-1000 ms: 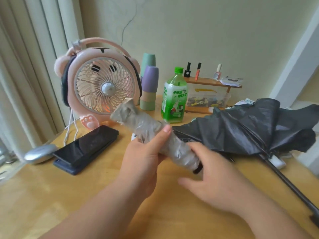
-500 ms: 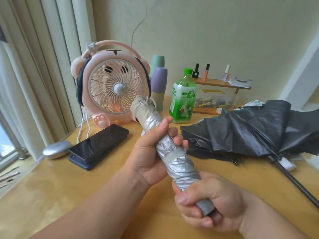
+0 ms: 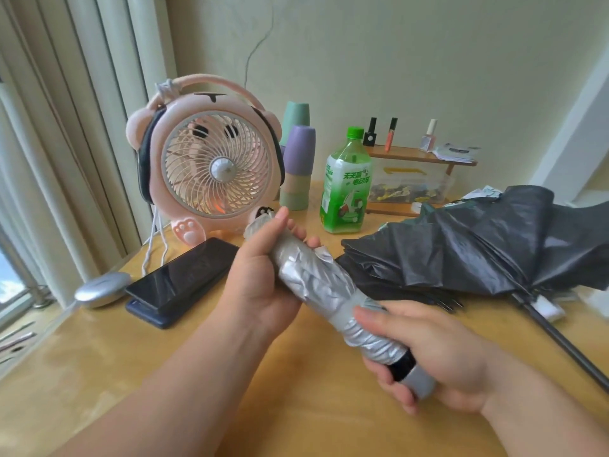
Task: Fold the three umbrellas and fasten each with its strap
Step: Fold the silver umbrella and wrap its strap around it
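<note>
With the silver umbrella (image 3: 313,285) mid-frame, our left hand (image 3: 260,282) curled round its folds and our right hand (image 3: 441,354) curled round the handle (image 3: 417,379) at lower right, we should squeeze the pleats tight and press the pale strap (image 3: 346,310) flat.

The one head-worn wide-angle camera is looking forward and down, sitting close above the left grip (image 3: 263,278) and right grip (image 3: 438,357). The worktop (image 3: 99,374) is spreading beneath and around both grips, and the wall (image 3: 428,61) is rising well beyond them.
</note>
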The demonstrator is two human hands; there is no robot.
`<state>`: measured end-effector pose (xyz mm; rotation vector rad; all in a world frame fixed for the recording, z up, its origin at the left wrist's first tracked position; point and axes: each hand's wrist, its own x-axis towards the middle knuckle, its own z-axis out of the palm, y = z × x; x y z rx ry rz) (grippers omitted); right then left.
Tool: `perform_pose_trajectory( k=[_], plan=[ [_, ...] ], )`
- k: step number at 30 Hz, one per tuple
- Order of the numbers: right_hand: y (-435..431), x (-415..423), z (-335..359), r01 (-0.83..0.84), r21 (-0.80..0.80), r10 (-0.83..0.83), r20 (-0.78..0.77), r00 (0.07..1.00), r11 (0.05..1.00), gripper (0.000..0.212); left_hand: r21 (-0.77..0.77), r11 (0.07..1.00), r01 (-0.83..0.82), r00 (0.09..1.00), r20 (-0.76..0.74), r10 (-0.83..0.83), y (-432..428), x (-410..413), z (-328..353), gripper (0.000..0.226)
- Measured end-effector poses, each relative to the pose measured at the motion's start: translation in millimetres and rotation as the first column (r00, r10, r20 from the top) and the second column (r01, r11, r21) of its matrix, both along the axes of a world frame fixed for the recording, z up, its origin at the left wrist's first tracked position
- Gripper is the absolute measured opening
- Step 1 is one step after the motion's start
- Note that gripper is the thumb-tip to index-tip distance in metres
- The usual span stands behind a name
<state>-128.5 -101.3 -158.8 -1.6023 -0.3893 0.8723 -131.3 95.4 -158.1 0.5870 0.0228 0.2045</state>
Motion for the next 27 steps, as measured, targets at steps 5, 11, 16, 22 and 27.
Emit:
perform_pose_trajectory(
  k=[5,11,16,22,27],
  plan=[
    [-18,17,0,-0.152,0.002,0.148,-0.226,0.963,0.988,0.047,-0.16,0.987,-0.004,0.999,-0.036,-0.002,2,0,-1,0.024],
    [-8,5,-6,0.006,-0.372,0.147,0.38,0.913,0.928,0.042,0.08,0.977,-0.2,0.961,-0.178,0.211,-13,-1,-6,0.033],
    [-24,21,9,0.306,-0.244,-0.081,0.647,0.758,0.92,0.027,0.616,0.747,-0.25,0.925,-0.077,0.373,-8,0,-9,0.053],
    [-55,59,4,0.669,0.076,-0.589,0.556,0.587,0.739,0.036,0.945,-0.312,-0.099,0.924,0.204,0.323,19,3,-21,0.013],
    [-47,57,-6,0.654,-0.047,-0.487,0.628,0.607,0.755,0.035,0.7,-0.709,-0.079,0.982,0.177,0.066,-14,13,-23,0.023]
  ],
)
